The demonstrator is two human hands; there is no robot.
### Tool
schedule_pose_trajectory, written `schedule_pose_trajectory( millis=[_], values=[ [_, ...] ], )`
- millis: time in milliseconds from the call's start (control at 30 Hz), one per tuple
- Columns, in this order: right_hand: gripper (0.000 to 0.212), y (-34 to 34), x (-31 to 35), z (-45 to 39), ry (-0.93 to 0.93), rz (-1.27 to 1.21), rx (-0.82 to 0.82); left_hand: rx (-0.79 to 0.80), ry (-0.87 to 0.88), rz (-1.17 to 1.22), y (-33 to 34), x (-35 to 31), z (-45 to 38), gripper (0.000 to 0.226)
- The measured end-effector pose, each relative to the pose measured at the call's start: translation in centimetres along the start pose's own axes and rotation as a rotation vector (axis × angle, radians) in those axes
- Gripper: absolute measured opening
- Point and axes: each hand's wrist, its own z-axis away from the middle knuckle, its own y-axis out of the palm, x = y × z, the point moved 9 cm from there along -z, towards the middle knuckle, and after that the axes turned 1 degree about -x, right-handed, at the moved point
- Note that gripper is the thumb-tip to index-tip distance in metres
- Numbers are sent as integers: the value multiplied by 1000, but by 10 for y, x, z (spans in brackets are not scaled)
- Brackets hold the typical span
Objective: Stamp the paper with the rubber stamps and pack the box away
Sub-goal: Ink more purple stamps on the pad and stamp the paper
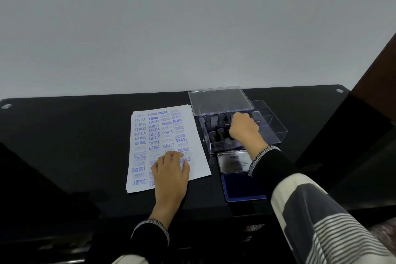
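Nearest, at six o'clock: left hand (171, 170) lay flat, fingers straight and relaxed, pressing on the lower part of the stamped paper (165, 135). At four o'clock, just right of the sheet: blue ink pad (242, 186), its lid (233, 162) open. Farther, at two o'clock: right hand (244, 127) reached into the clear box (276, 130) among the black rubber stamps (214, 122); fingers hidden, grip impossible to tell. Beyond, at one o'clock: clear box lid (218, 98), tilted against the box.
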Motion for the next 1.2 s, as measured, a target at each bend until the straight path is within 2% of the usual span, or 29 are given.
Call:
schedule_pose_trajectory(
  millis=[67, 133, 233, 333, 467, 567, 700, 800, 900, 1000, 1200],
  values=[
    [27, -4, 1, -4, -1, -93, -56, 2, 3, -1, 0, 0, 0, 22],
    [29, 4, 1, -6, 10, -164, -19, 5, 3, 0, 1, -1, -1, 22],
    [41, 20, -1, -4, 33, -114, 70, 3, 2, -2, 1, 0, -1, 22],
    [43, 23, 1, -4, 24, -61, 86, -4, 8, -4, 0, -1, 0, 21],
    [33, 24, 0, -6, 44, -96, 83, 7, 5, -9, 1, -1, -1, 21],
    [23, 22, -12, -11, 85, -310, 67, 13, 4, 0, 1, 0, -1, 21],
    [11, 12, -19, -3, 117, -848, 130, 15, 4, -7, 2, 1, -1, 21],
    [16, 3, -24, 19, 99, -1122, 208, 16, 8, -4, 1, -1, -1, 21],
    [17, 7, -35, 44, 32, -1213, 279, 40, 3, 2, 1, -2, -1, 22],
    [16, 18, -53, 64, 23, -1236, 283, 41, 21, 21, -4, -7, -1, 15],
    [5, 40, -80, 92, 55, -1263, 175, 117, 277, 177, -11, -38, 10, 11]
  ],
)
